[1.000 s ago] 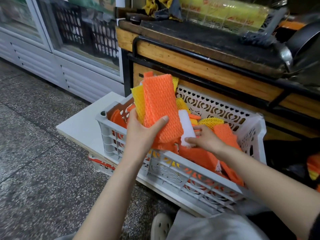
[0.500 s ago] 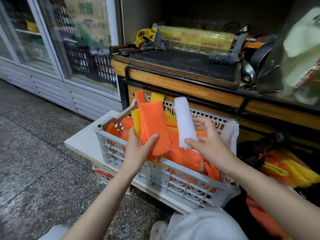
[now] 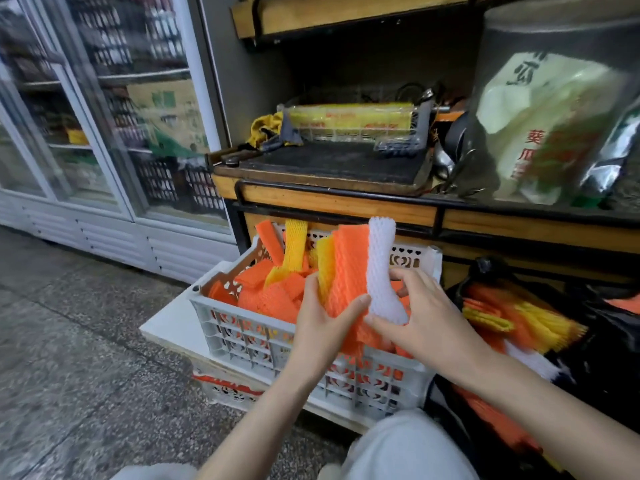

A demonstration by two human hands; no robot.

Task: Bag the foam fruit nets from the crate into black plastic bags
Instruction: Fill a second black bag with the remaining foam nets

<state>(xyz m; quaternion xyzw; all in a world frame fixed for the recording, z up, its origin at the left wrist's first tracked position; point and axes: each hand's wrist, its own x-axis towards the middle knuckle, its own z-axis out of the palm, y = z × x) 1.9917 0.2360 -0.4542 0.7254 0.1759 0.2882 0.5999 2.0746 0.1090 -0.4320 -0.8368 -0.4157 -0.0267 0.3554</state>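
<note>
Head view cuts off the black plastic bag (image 3: 609, 344) at right, leaving the bagged nets (image 3: 512, 320) partly hidden. Over the white crate (image 3: 242, 337) of orange and yellow nets (image 3: 273, 292), the left hand (image 3: 322, 329) grips an orange-yellow bundle (image 3: 348, 271); the right hand (image 3: 427, 322) pinches a white net (image 3: 381, 268).

Nets (image 3: 273, 299) in crate (image 3: 249, 341), bag (image 3: 609, 341) to its right.
</note>
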